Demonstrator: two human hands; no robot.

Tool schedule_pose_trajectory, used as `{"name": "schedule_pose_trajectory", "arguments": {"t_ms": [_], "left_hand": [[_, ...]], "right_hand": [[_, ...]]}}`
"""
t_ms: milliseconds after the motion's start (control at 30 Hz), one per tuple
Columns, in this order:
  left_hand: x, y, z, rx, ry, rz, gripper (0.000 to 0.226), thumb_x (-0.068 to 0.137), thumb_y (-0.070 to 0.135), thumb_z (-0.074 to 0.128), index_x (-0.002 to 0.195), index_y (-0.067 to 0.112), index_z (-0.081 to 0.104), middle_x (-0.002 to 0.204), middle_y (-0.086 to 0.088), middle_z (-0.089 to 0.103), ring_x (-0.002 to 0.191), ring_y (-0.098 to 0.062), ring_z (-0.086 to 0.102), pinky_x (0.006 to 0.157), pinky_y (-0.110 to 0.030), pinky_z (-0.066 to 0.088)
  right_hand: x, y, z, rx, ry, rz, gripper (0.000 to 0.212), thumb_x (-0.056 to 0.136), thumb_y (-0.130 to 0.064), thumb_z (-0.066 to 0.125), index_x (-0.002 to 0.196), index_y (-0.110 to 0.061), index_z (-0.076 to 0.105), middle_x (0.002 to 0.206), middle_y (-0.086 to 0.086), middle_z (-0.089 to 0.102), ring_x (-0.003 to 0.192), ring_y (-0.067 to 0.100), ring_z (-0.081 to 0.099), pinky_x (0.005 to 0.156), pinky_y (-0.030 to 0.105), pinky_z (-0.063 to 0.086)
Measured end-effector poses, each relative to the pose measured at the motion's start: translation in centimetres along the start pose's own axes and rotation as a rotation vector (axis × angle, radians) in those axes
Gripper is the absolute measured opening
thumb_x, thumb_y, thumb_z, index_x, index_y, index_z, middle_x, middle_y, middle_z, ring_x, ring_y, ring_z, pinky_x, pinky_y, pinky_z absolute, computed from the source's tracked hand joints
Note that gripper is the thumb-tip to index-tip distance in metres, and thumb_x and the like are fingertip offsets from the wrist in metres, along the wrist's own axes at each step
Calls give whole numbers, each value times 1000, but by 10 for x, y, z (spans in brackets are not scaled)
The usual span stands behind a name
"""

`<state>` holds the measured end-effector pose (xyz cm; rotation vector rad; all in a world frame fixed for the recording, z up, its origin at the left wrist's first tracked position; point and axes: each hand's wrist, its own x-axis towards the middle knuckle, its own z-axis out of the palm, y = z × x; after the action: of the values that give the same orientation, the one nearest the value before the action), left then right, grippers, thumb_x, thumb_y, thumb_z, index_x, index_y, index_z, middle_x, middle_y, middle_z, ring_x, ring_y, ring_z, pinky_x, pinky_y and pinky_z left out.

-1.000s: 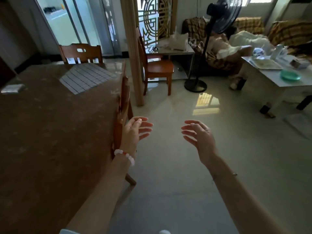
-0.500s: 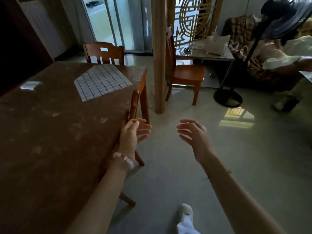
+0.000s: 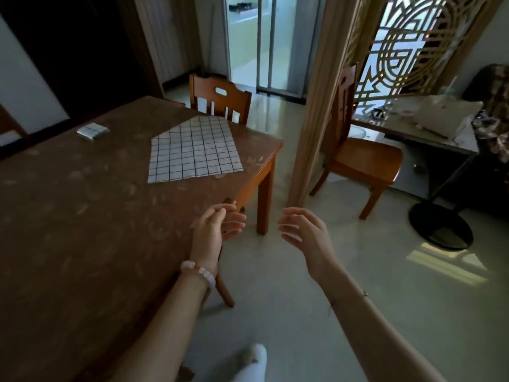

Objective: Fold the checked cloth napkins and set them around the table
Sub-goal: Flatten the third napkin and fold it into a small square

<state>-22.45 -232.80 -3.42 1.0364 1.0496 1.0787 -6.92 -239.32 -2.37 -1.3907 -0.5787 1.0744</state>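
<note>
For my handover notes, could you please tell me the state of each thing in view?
Large checked napkin: spread flat on the table.
Small checked napkin: folded, lying farther left.
Left hand: open, empty.
Right hand: open, empty.

Dim, wide-angle-warped room, backlit by bright glass doors point(image 3: 256, 45).

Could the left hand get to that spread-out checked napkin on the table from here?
Probably yes. The left hand hangs empty by the table, and only bare wood lies between it and the checked napkin, though it may need a stretch.
</note>
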Motion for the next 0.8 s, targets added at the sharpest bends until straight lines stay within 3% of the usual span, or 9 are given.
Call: {"name": "schedule_pose_trajectory", "arguments": {"t_ms": [500, 800], "left_hand": [[232, -13, 22, -45, 244, -80, 26, 97, 6, 36, 85, 7, 59, 62, -3, 69, 56, -16, 65, 51, -21, 51], [307, -18, 19, 38, 424, -121, 24, 96, 6, 41, 83, 10, 61, 63, 0, 69, 57, -10, 65, 63, -29, 48]], "right_hand": [[258, -35, 67, -60, -192, 101, 23, 89, 2, 43, 87, -7, 64, 74, 7, 64, 64, 14, 59, 68, 25, 47], [382, -37, 102, -110, -273, 135, 18, 92, 4, 44, 94, 1, 62, 71, 8, 63, 55, 8, 60, 53, 16, 49]]}}
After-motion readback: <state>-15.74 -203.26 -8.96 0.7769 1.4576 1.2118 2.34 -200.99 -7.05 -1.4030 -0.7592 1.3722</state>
